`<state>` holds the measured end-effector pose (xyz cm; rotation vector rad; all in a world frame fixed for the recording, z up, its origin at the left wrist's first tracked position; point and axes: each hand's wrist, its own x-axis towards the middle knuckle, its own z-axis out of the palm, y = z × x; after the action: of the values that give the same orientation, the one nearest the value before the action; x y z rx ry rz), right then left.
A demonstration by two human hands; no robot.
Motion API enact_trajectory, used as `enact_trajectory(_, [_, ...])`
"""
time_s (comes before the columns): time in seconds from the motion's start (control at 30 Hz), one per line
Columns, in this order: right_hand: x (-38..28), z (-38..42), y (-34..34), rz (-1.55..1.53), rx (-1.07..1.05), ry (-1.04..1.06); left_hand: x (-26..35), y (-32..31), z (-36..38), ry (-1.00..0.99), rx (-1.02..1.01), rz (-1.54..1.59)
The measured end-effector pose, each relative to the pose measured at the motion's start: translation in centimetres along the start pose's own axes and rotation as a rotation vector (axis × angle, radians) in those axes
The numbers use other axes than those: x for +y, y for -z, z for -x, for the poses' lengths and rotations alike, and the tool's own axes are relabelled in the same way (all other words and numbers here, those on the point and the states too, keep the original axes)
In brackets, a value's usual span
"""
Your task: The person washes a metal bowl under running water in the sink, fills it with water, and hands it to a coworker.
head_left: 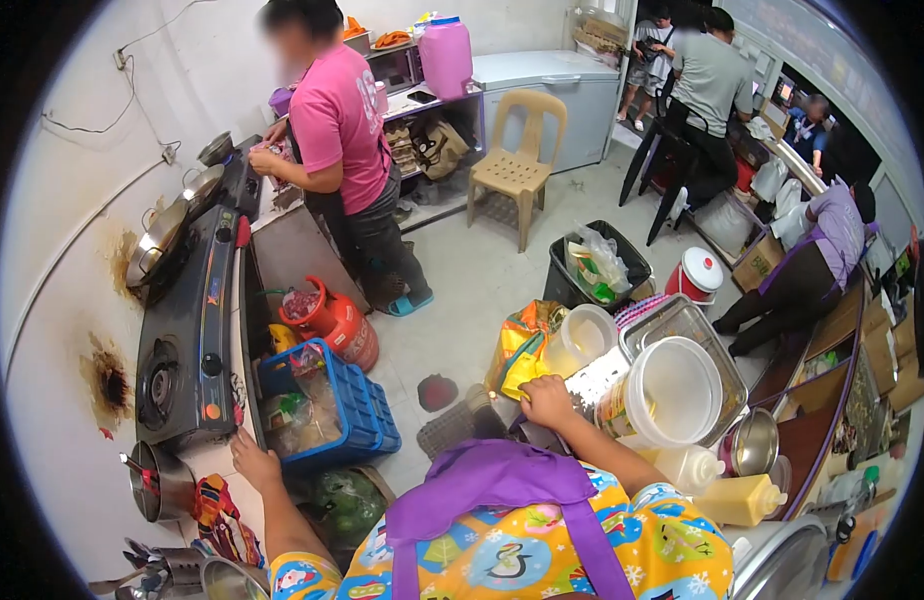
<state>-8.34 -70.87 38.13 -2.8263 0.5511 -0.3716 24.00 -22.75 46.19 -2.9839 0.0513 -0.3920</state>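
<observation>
Right hand (548, 400) at frame centre, curled on the yellow bag (525, 368) just above and left of it, grasp unclear; left hand (254, 462) at lower left, flat and open, holding nothing, on the counter edge (214, 462) beside the blue crate (357, 405).

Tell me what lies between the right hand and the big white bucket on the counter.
Nothing visible blocks it. The right hand rests on the counter edge by the yellow bag; the white bucket stands just to its right, with only a strip of bare counter between them.
</observation>
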Motion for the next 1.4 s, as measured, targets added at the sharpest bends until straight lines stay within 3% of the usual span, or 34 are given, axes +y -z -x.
enact_trajectory(0.93, [-0.11, -0.2, 0.17, 0.015, -0.038, -0.006, 0.04, -0.04, 0.11, 0.025, -0.036, -0.012])
enact_trajectory(1.03, [0.04, -0.17, -0.09, -0.011, 0.049, 0.034, 0.23, 0.46, 0.24, 0.026, -0.034, -0.007])
enact_trajectory(1.4, [0.03, -0.05, 0.09, 0.025, -0.026, 0.008, 0.16, 0.32, 0.24, 0.019, -0.008, 0.0])
